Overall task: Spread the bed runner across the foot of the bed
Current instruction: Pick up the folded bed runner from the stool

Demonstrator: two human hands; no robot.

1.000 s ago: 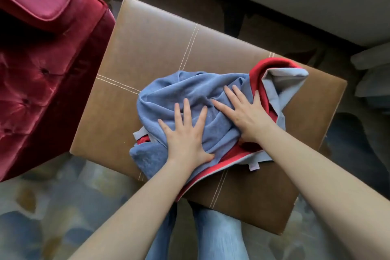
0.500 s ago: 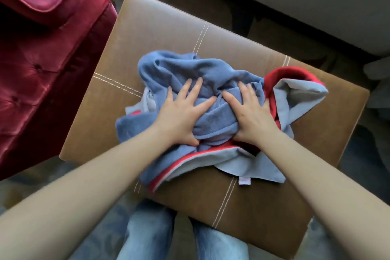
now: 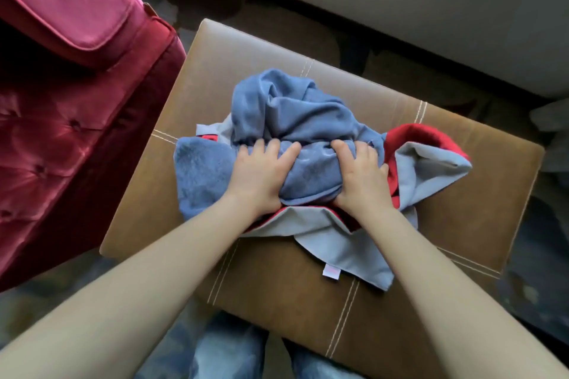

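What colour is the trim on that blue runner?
Red, edging the bunched blue fabric bed runner; head view.

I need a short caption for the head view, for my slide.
Left hand and right hand grip a bunched blue bed runner on a brown footstool.

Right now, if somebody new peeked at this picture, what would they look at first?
Probably the crumpled blue, grey and red bed runner, bunched in the middle of the brown leather ottoman, with the left hand and the right hand both gripping its blue folds from the near side. Next, the big red velvet armchair filling the left edge of the view.
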